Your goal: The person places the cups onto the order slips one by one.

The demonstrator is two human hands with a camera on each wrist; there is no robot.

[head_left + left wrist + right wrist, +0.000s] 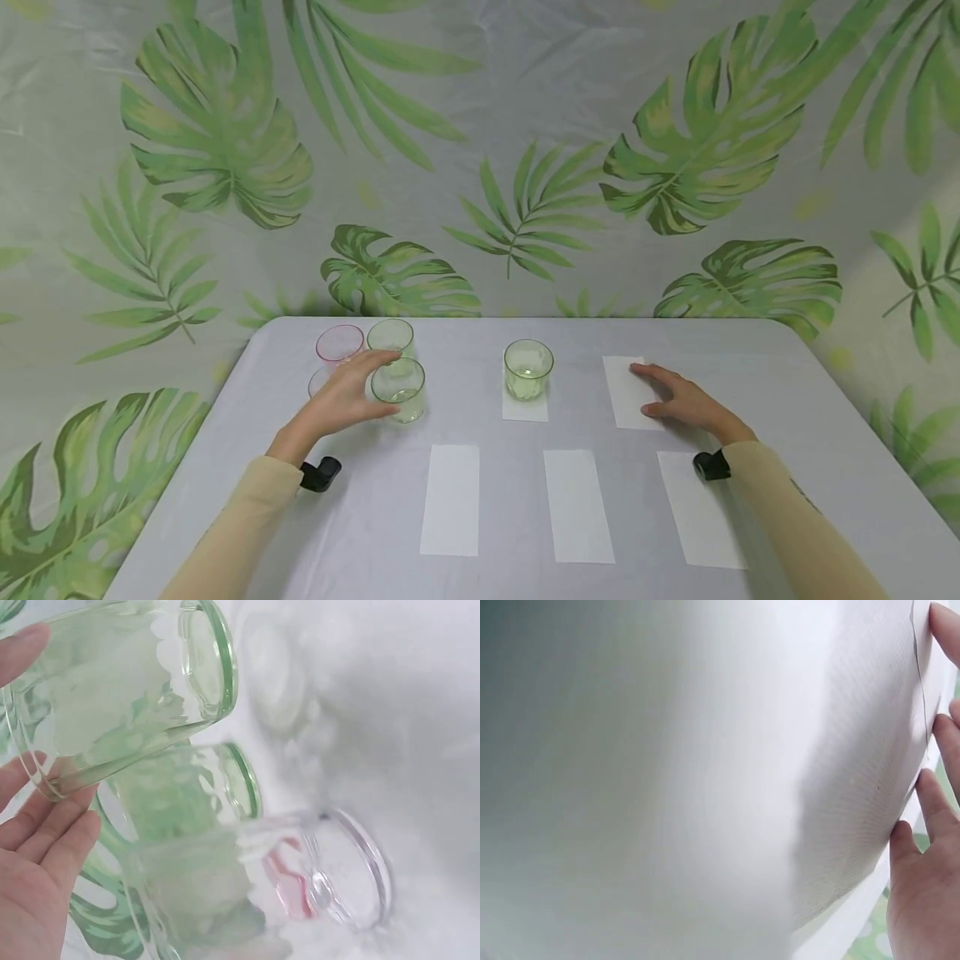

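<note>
My left hand (337,398) curls round the near green drinking glass (401,392) from its left, fingers and thumb near the rim on opposite sides. Behind that glass stands another green glass (392,333). A pink-rimmed glass (340,343) is back left, and a clear glass (345,874) with pink seen through it is partly hidden by my left hand. A third green glass (528,371) stands upright on a white paper rectangle (525,411) at the middle. On the right, my right hand (678,402) rests fingers spread at another paper rectangle (624,396).
Three more paper rectangles lie in the front row: left (451,500), middle (579,507) and right (697,517), the last partly under my right forearm. A white cloth covers the table (360,517). Behind it hangs a leaf-patterned curtain (540,100).
</note>
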